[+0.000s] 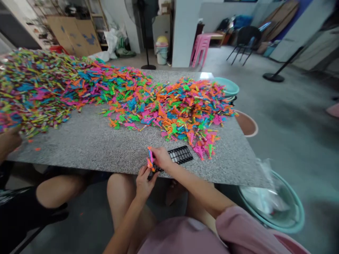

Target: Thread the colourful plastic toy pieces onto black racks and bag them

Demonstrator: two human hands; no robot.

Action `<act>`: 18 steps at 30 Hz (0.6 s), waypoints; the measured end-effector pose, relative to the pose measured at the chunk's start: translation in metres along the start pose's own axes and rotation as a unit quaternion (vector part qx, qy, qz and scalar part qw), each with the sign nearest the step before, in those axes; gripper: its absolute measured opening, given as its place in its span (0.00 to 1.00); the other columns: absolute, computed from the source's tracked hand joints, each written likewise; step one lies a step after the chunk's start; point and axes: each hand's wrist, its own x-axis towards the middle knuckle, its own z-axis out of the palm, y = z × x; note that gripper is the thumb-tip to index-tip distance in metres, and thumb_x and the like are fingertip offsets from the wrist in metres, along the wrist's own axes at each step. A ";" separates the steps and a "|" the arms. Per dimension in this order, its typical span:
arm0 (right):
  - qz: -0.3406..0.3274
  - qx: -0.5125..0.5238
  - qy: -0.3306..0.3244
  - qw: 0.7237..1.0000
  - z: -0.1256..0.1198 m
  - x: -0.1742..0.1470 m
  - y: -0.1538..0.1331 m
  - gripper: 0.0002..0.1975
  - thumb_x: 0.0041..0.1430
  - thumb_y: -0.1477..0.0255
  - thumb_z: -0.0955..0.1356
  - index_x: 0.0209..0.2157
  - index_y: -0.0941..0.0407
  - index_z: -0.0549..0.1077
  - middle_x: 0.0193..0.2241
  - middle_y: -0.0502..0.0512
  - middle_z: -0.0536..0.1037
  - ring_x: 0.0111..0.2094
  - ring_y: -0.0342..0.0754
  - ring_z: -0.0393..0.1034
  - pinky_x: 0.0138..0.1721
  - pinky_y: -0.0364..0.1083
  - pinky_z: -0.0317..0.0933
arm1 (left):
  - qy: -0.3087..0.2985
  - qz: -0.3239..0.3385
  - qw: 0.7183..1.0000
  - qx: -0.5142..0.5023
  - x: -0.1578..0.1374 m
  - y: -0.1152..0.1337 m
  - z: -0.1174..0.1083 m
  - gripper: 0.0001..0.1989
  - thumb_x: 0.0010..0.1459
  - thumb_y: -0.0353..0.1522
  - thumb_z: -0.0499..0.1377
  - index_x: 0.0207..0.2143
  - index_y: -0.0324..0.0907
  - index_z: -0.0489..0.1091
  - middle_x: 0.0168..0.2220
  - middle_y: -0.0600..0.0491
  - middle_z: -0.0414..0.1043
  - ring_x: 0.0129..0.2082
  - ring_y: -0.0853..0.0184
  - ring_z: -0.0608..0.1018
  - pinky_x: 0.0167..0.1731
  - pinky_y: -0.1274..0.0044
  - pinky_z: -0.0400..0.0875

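Observation:
My right hand [162, 158] is closed on a few small plastic toys [150, 159], orange, pink and blue, at the table's near edge. Just below it, my left hand [144, 181] has its fingertips bent up against the lower, orange end of the same bunch. A black slotted rack [182, 154] lies flat on the table, its left part covered by my right hand and forearm. Pale material shows through its slots. The loose pile of bright, seemingly gun-shaped plastic toys [169, 106] spreads just beyond both hands.
The speckled stone table [92, 141] carries a larger heap of small yellowish pieces [37, 81] at left. A co-worker's hand [10, 141] reaches in there. At right on the floor stand a green basin [299, 211] with plastic bags and a brownish basin [247, 123].

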 end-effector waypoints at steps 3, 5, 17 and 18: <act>-0.038 -0.042 0.091 0.994 -0.013 -0.037 0.020 0.18 0.56 0.74 0.70 0.50 0.56 0.72 0.51 0.59 0.75 0.52 0.50 0.68 0.51 0.47 0.60 | 0.008 0.015 1.000 -0.001 0.002 -0.002 0.000 0.12 0.63 0.42 0.58 0.39 0.42 0.72 0.37 0.48 0.74 0.39 0.59 0.77 0.40 0.70 0.75; 0.038 -0.108 0.186 0.976 -0.025 -0.078 0.042 0.19 0.58 0.76 0.68 0.53 0.56 0.71 0.58 0.61 0.69 0.59 0.54 0.61 0.57 0.52 0.56 | 0.016 0.020 1.000 -0.003 0.003 -0.004 0.003 0.13 0.63 0.42 0.58 0.39 0.42 0.72 0.37 0.48 0.73 0.40 0.58 0.77 0.41 0.68 0.74; -0.091 -0.296 -0.036 0.950 -0.106 -0.090 0.121 0.11 0.63 0.80 0.62 0.42 0.56 0.74 0.46 0.60 0.74 0.47 0.50 0.68 0.49 0.48 0.62 | 0.057 0.052 0.996 0.036 0.037 0.027 -0.061 0.34 0.57 0.42 0.62 0.62 0.40 0.56 0.57 0.37 0.62 0.57 0.49 0.68 0.55 0.56 0.67; -0.145 -0.298 -0.074 0.940 -0.113 -0.078 0.127 0.10 0.64 0.80 0.62 0.40 0.55 0.74 0.44 0.59 0.74 0.46 0.49 0.68 0.47 0.47 0.63 | 0.033 0.089 0.995 0.044 0.048 0.033 -0.066 0.32 0.57 0.41 0.62 0.61 0.41 0.59 0.59 0.38 0.60 0.59 0.47 0.66 0.56 0.54 0.64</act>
